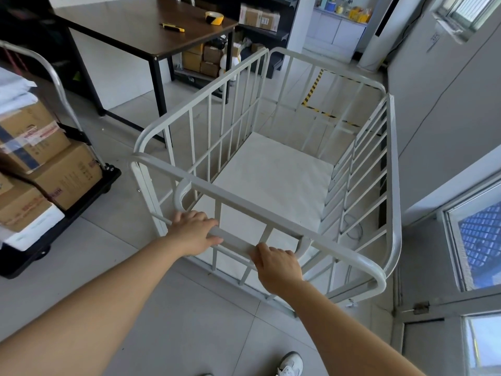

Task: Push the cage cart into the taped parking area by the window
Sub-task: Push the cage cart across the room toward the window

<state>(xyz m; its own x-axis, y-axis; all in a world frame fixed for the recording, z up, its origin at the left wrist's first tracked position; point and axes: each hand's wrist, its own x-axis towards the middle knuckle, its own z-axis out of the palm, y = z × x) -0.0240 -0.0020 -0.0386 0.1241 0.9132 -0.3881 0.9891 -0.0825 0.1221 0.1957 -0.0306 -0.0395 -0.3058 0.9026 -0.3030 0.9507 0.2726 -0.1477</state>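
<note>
— Yellow-black tape (311, 90) marks the floor far ahead, by the window wall. Where's the cage cart (271, 169)?

— Just short of it. Left hand (196, 233) and right hand (279, 267) each wrap the near handle bar (235, 241), ready to push.

Arms: bare to the frame edge, no sleeves visible
Left hand (195, 231): no glove, ring or watch
Right hand (279, 267): likewise unadorned
Footwear: white sneaker (291, 364) with laces, grey trim

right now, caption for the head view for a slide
Both hands grip the empty cage cart handle, striped floor tape ahead.
</note>
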